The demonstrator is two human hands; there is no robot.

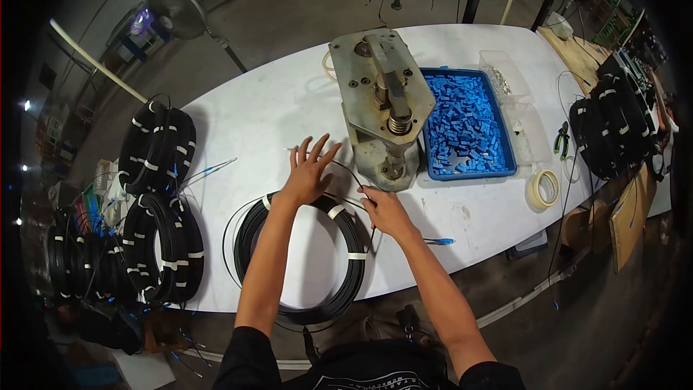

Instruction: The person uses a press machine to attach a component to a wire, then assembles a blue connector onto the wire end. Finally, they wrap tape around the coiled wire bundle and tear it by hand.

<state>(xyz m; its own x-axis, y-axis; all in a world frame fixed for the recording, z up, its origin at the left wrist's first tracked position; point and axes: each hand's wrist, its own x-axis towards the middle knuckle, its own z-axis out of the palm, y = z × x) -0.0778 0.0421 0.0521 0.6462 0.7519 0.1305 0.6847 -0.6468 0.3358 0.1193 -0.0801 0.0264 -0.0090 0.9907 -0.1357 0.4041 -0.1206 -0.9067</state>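
A coil of black cable (356, 274), bound with white tape bands, lies on the white table in front of me. Above its upper edge is my left hand (309, 173), fingers spread, with a loose cable strand running beside the fingertips. My right hand (386, 211) pinches that black cable strand between thumb and fingers, just right of the coil. Close beyond both hands stands a metal hand press (382, 94) with a lever and a spring. Near my right forearm, a blue-tipped cable end (439, 241) rests on the table.
Right of the press sits a blue tray (472, 175) of small blue connectors, beside clear plastic boxes (530, 133). A tape roll (543, 189) and pliers (561, 139) lie further right. More cable coils (157, 148) stand at the left edge and at the far right (610, 126).
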